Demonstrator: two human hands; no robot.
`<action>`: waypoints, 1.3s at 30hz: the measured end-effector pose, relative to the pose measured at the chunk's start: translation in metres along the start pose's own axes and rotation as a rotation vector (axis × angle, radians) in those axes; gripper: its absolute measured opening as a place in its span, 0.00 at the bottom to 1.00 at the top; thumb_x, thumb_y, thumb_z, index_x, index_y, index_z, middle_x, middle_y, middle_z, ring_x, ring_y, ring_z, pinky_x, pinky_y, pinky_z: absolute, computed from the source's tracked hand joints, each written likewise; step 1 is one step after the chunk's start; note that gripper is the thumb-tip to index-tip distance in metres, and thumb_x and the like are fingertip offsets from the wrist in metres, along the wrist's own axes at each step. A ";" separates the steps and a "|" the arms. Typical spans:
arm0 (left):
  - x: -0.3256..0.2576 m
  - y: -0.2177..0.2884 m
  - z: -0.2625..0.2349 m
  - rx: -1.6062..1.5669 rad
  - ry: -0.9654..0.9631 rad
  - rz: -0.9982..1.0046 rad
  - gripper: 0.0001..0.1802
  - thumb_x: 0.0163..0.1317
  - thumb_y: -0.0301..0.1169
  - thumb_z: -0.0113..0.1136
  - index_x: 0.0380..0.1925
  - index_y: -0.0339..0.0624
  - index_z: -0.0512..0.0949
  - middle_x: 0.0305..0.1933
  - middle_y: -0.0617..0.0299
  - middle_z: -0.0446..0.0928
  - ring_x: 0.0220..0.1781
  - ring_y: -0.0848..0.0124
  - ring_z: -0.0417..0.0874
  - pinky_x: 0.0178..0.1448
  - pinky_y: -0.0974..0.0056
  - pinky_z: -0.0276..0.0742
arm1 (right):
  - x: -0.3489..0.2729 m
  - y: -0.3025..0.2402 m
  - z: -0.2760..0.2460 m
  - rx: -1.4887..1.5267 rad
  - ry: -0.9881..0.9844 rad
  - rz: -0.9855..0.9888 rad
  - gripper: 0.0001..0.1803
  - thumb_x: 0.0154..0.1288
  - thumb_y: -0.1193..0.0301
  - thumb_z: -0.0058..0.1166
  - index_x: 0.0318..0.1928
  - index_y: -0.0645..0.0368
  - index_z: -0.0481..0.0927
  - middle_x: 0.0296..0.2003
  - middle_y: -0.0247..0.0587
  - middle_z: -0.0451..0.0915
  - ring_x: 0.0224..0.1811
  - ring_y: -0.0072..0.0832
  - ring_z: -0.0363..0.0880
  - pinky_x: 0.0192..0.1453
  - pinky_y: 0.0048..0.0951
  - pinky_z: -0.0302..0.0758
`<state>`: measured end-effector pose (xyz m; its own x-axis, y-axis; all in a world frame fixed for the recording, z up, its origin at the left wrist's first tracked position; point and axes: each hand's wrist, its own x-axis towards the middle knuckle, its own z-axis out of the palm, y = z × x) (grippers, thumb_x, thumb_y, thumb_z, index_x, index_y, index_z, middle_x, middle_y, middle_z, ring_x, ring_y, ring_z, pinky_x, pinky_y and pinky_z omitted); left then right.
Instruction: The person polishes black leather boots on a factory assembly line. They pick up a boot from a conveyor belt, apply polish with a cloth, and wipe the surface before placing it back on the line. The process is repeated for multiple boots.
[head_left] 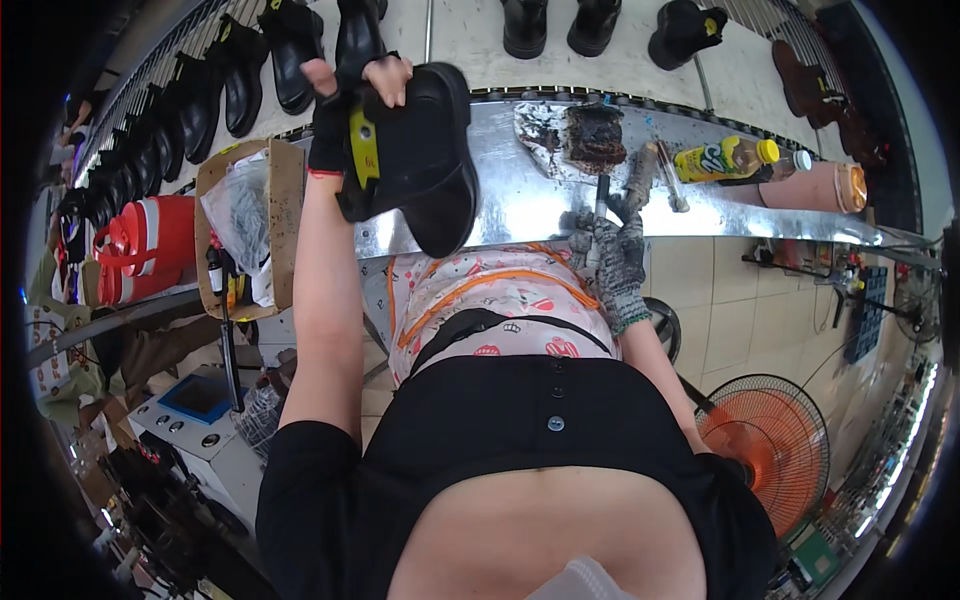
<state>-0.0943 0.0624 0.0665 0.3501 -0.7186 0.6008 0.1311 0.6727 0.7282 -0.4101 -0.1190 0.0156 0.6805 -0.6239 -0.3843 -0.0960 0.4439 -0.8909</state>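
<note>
Item: black ankle boot (415, 150), raised over the metal surface (520, 205), clamped in my left hand (345, 95) by its top. My gloved right hand (612, 262) is closed on a brush handle (600, 205) near the glue-caked block (595, 135). Risk: boot slipping, grip looks high. Brush head hidden; bottle (725, 158) beyond.

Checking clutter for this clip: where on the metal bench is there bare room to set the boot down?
The metal bench is bare between the held black boot and the dirty brush block. Right of the block it is crowded: tools, a yellow bottle, an orange container.
</note>
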 end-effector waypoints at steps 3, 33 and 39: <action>0.011 0.010 0.021 0.037 -0.178 0.174 0.48 0.50 0.78 0.24 0.15 0.44 0.74 0.22 0.64 0.71 0.35 0.70 0.65 0.59 0.62 0.48 | 0.004 0.005 -0.020 -0.050 -0.008 0.060 0.15 0.64 0.75 0.49 0.51 0.62 0.67 0.37 0.45 0.80 0.32 0.28 0.80 0.29 0.25 0.78; 0.031 0.016 0.055 0.091 -0.521 0.023 0.47 0.40 0.81 0.41 0.16 0.46 0.81 0.23 0.64 0.79 0.38 0.66 0.69 0.64 0.54 0.42 | -0.023 -0.169 0.056 -1.151 -0.682 -0.908 0.33 0.50 0.41 0.52 0.44 0.56 0.82 0.40 0.40 0.82 0.43 0.38 0.81 0.51 0.35 0.73; 0.030 0.013 0.049 0.081 -0.536 0.023 0.47 0.40 0.81 0.40 0.16 0.46 0.81 0.24 0.64 0.79 0.40 0.66 0.67 0.64 0.54 0.42 | -0.017 -0.168 0.057 -1.179 -0.693 -0.967 0.32 0.51 0.42 0.50 0.43 0.57 0.83 0.39 0.40 0.83 0.43 0.38 0.81 0.50 0.35 0.73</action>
<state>-0.1276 0.0414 0.1101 -0.1724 -0.7072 0.6856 0.0497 0.6889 0.7231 -0.3647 -0.1464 0.1859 0.9505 0.1643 0.2638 0.2845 -0.8017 -0.5257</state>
